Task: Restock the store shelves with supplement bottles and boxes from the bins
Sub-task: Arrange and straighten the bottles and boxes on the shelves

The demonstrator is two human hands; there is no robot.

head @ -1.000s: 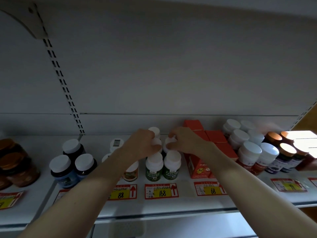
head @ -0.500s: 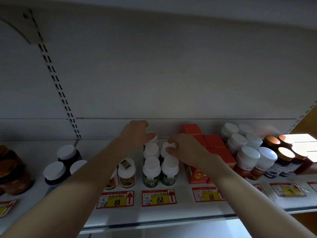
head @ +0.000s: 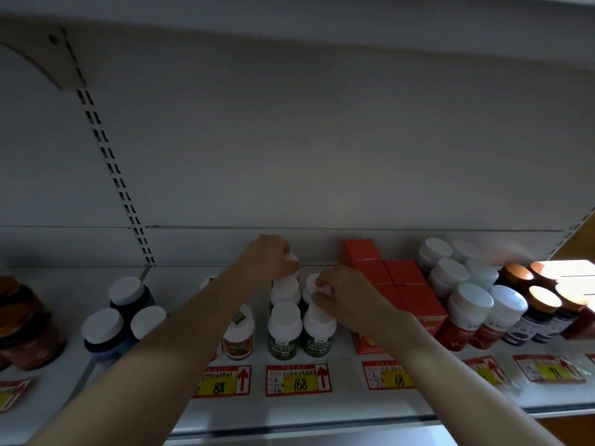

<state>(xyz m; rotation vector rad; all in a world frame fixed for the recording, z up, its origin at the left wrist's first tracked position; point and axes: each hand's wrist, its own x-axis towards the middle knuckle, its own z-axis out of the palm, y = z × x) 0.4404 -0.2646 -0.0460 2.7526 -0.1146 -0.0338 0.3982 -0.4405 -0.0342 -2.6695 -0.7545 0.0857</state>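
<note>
Two rows of green-labelled bottles with white caps [head: 285, 329] stand on the white shelf [head: 322, 410] above the 168 price tag. My left hand [head: 267, 259] reaches to the back of the left row, its fingers wrapped around the rearmost white-capped bottle [head: 292, 259]. My right hand [head: 344, 297] rests on the right row, fingers pinching the cap of the second bottle [head: 311, 282] there, with the thumb touching the front bottle's cap. The bottle bodies under both hands are hidden.
Orange boxes [head: 402, 284] stand just right of my right hand. Further right are red-labelled white-capped bottles [head: 467, 313] and dark bottles with orange caps [head: 544, 307]. Left are a brown-labelled bottle [head: 240, 339], dark jars with white lids [head: 103, 329] and amber jars [head: 22, 320].
My left hand has moved from the middle of the left row to its back, onto the rearmost bottle. My right hand stays on the right row. The view has shifted slightly.
</note>
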